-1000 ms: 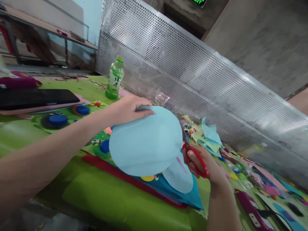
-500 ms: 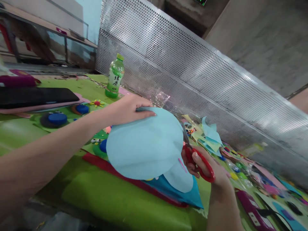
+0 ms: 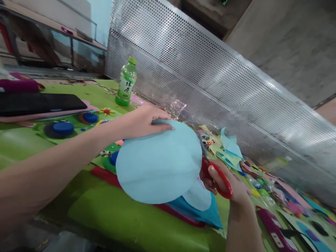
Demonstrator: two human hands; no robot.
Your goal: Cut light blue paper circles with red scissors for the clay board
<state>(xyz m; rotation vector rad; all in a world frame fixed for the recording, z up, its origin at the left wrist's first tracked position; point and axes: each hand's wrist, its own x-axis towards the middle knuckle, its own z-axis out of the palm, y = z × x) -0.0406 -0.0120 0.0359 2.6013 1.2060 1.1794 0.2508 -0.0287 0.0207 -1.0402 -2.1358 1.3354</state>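
We note a light-blue paper disc (image 3: 157,168) between our two hands, above the green-covered desk (image 3: 115,224). Our left hand (image 3: 148,120) pinches its far upper edge, thumb on the near face; our right hand (image 3: 222,180) is wrapped round the red-handled scissors (image 3: 228,189) at the disc's right edge, the nearer hand to that rim. Scissors' long axis runs up and away, roughly along the curve; whether paper sits between the blades, we cannot tell. Disc: thin, matte, slightly buckled, nearly round, no marked long axis. Handles look smooth, glossy. Beneath its lower right, a smaller rounded light-blue paper piece (image 3: 201,201).
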